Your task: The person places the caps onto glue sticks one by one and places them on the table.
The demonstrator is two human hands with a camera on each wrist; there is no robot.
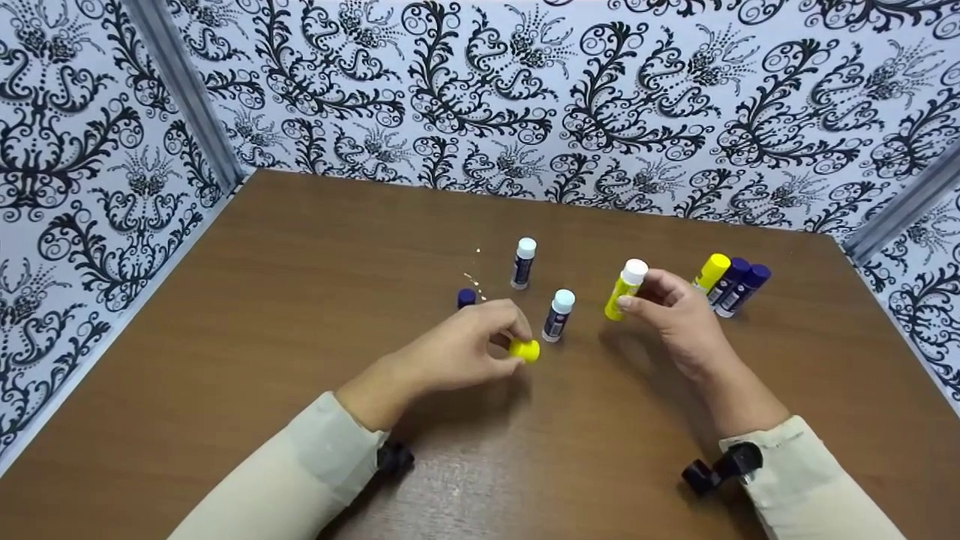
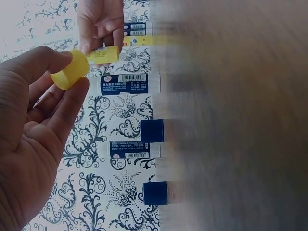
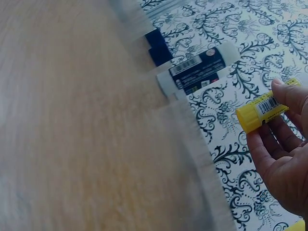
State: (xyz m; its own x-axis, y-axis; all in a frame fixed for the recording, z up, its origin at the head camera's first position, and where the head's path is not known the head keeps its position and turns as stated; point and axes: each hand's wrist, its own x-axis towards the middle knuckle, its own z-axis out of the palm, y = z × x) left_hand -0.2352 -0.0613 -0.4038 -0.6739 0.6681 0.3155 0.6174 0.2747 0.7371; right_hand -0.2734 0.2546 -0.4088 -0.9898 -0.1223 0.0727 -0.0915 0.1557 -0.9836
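Note:
My left hand [image 1: 457,346] pinches a yellow cap [image 1: 526,351] between thumb and fingers, above the table. To the right, my right hand [image 1: 688,324] grips a yellow glue stick [image 1: 618,300] by its barrel, its white top uncovered and pointing up. The cap and this glue stick are apart. Between the hands stand two dark blue glue sticks, one nearer [image 1: 556,322] and one farther back [image 1: 523,268], both upright with white tops bare. Two dark blue caps, an upper one [image 2: 152,131] and a lower one [image 2: 155,193], show in the left wrist view.
Beyond my right hand stand a capped yellow glue stick [image 1: 712,270] and two capped dark blue ones [image 1: 742,291], close together. White crumbs [image 1: 472,279] lie on the brown table [image 1: 337,247]. Patterned panels [image 1: 480,97] rise along the table's back and sides.

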